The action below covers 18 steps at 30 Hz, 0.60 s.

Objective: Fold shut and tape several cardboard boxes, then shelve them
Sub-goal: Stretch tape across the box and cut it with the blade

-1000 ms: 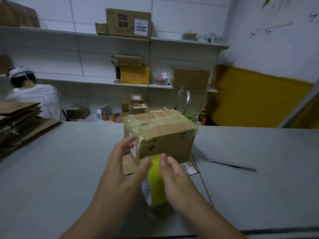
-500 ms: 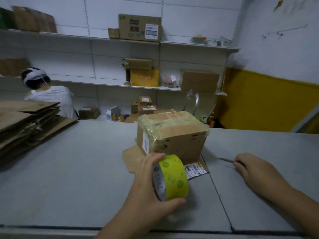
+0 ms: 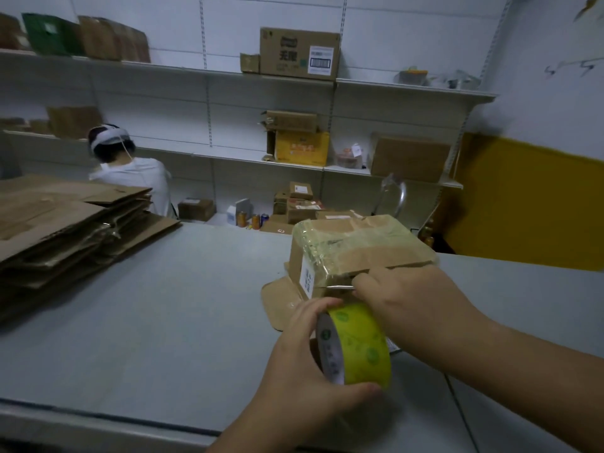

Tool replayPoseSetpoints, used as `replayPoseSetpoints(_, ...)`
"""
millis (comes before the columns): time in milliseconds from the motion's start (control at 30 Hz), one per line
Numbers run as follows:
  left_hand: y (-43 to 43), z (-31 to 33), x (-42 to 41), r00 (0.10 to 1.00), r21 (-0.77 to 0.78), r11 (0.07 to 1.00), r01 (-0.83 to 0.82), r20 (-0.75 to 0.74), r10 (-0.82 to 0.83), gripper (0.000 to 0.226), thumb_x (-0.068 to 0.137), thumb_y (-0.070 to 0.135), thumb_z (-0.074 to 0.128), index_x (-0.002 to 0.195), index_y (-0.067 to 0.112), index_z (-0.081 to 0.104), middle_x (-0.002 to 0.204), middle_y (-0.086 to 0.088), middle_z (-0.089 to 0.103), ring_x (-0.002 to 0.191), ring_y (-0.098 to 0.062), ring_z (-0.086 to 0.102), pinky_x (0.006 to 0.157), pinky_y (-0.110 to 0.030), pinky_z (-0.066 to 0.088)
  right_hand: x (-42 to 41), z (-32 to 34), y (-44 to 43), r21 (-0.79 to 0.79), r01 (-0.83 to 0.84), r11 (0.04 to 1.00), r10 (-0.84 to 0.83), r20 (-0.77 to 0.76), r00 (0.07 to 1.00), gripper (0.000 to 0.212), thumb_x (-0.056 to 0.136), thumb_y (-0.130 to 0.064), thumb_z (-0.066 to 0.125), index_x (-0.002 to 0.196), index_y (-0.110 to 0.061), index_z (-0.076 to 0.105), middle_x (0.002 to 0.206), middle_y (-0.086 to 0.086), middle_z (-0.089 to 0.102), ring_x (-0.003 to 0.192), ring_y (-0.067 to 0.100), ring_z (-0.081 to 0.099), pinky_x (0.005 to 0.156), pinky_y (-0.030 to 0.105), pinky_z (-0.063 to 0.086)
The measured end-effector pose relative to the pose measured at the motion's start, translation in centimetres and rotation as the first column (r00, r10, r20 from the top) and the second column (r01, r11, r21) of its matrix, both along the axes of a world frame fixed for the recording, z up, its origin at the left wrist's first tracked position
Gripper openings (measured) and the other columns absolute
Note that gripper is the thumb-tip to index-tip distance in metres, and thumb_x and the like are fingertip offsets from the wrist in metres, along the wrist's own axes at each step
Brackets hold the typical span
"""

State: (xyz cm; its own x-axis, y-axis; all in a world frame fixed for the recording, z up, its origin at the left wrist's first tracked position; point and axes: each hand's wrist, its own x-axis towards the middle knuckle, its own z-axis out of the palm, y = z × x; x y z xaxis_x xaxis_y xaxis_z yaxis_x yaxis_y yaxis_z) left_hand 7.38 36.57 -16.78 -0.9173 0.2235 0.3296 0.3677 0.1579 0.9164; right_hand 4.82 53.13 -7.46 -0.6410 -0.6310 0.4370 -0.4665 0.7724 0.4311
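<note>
Right hand (image 3: 415, 305) has moved to the white-labelled box (image 3: 359, 253), its grip pinching a thin blade (image 3: 340, 287); left hand (image 3: 294, 364) clasps tape roll (image 3: 359, 344).

One taped box (image 3: 359, 253), one tape roll (image 3: 359, 344), one thin blade (image 3: 340, 287), one flat-cardboard stack (image 3: 65, 223), one other person (image 3: 130, 171)

grey table (image 3: 163, 305) fills the foreground, seam running down its right part. person (image 3: 130, 171) beyond its far left edge, back to camera, white top, white band round head. three cans (image 3: 253, 220) past the far edge, just right of a small white carton (image 3: 240, 210). curved metal hoop (image 3: 397, 197) upright further right. yellow wall panel (image 3: 523, 207) at right, dark scribbles (image 3: 568, 68) above it. green bag (image 3: 49, 34) high at left.
</note>
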Motion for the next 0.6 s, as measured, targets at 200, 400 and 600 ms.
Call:
replayPoseSetpoints(200, -0.7, 0.5, 0.1, 0.994, 0.095, 0.993, 0.064, 0.079, -0.072, 0.081, 0.047, 0.024, 0.095, 0.108, 0.054, 0.051, 0.107, 0.034, 0.053, 0.101, -0.013, 0.066, 0.075, -0.028, 0.058, -0.6, -1.5, 5.5, 0.092, 0.160, 0.983, -0.162, 0.017, 0.987, 0.029, 0.040, -0.009, 0.081, 0.053, -0.015, 0.055, 0.042, 0.004, 0.048, 0.027, 0.022, 0.044, 0.043, 0.013, 0.003)
replayPoseSetpoints(400, -0.4, 0.7, -0.1, 0.992, 0.104, 0.992, 0.071, 0.097, -0.081, 0.083, 0.049, 0.028, 0.094, 0.113, 0.056, 0.048, 0.110, 0.036, 0.052, 0.106, -0.008, 0.063, 0.084, -0.033, 0.057, -0.9, 2.0, 3.5, -0.495, 0.022, 0.868, 0.045, 0.123, 0.991, 0.027, 0.089, -0.041, 0.034, 0.078, -0.024, 0.051, 0.070, -0.009, 0.048, 0.059, 0.004, 0.041, 0.052, 0.015, 0.024)
replayPoseSetpoints(600, -0.6, 1.0, 0.3, 0.976, 0.164, 0.976, 0.144, 0.138, -0.168, 0.079, 0.050, 0.025, 0.093, 0.111, 0.054, 0.052, 0.118, 0.027, 0.057, 0.109, -0.012, 0.063, 0.086, -0.037, 0.056, -3.7, 3.1, -3.1, -0.194, 0.116, 0.974, -0.069, 0.232, 0.970, 0.058, 0.074, -0.074, 0.048, 0.113, -0.032, 0.048, 0.104, -0.013, 0.047, 0.087, 0.006, 0.044, 0.068, 0.024, 0.036)
